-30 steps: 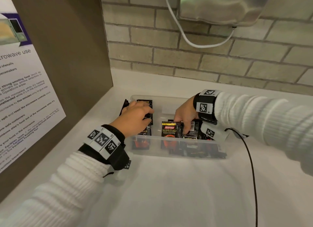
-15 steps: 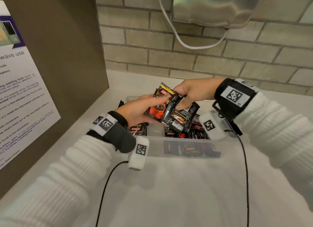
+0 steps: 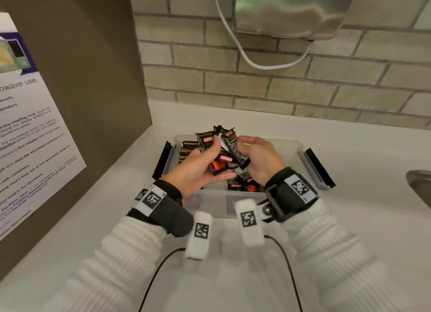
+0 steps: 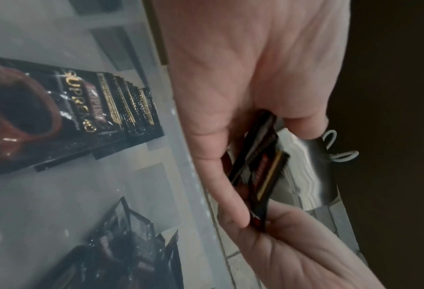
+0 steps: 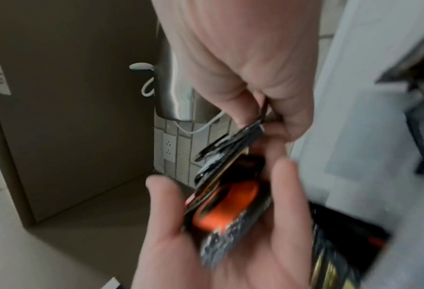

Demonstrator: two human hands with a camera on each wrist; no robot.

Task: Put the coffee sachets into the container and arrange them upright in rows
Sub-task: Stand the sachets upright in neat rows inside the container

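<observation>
A clear plastic container [image 3: 292, 146] stands on the white counter. At its left end a row of black sachets [image 3: 186, 148] stands upright [image 4: 122, 109]. More sachets [image 3: 242, 183] lie loose at its front right. Above the box I hold a bunch of black and orange coffee sachets [image 3: 225, 146] between both hands. My left hand [image 3: 210, 159] grips the bunch from the left, palm turned up. My right hand [image 3: 242, 153] pinches it from the right. In the wrist views the sachets [image 4: 263, 168] [image 5: 230, 205] sit between the two hands' fingers.
Black latches [image 3: 319, 167] stick out at both ends of the container. A brown panel with a microwave notice [image 3: 35, 137] stands at the left, and a brick wall [image 3: 279, 85] runs behind. A steel dispenser [image 3: 291, 8] hangs overhead. A sink edge [image 3: 419, 188] shows at the right.
A second ago both hands were down in the container among the sachets. They have lifted a bunch out and now hold it together above the box.
</observation>
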